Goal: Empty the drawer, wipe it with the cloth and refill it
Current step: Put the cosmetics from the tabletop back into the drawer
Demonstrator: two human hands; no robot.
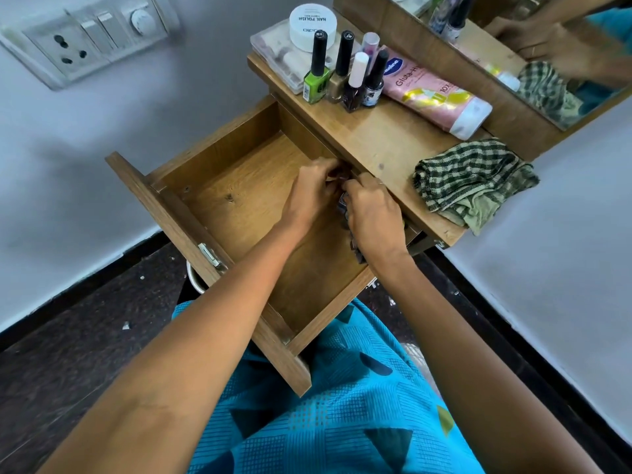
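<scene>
**Two Hands Deep in an Open Drawer**

Blue patterned clothes are seen closest, cut off at the bottom edge. Two bare arms are stretched out over them.

The wooden drawer is pulled out over the lap. Its long side runs from the table at the upper right down to the lower left, and its front board faces the lower left. Most of its floor is bare wood.

Both hands are kept at the back right of the drawer, close together. The left hand is curled tight, but its fingertips are hidden, so it cannot be told if anything is held. The right hand is closed around a dark thing. Only a strip of it is seen below the hand, running along the drawer's right wall. What it is cannot be made out.

Past the hands, the checked cloth is left bunched on the table top, at its right end and partly over the edge.

Farther back, nail polish bottles are stood upright in a bunch. A pink tube is laid flat just beside them. A white tub is set on a clear box.

A mirror is cut off at the top right. A switch plate is fixed on the wall at the far left.
</scene>
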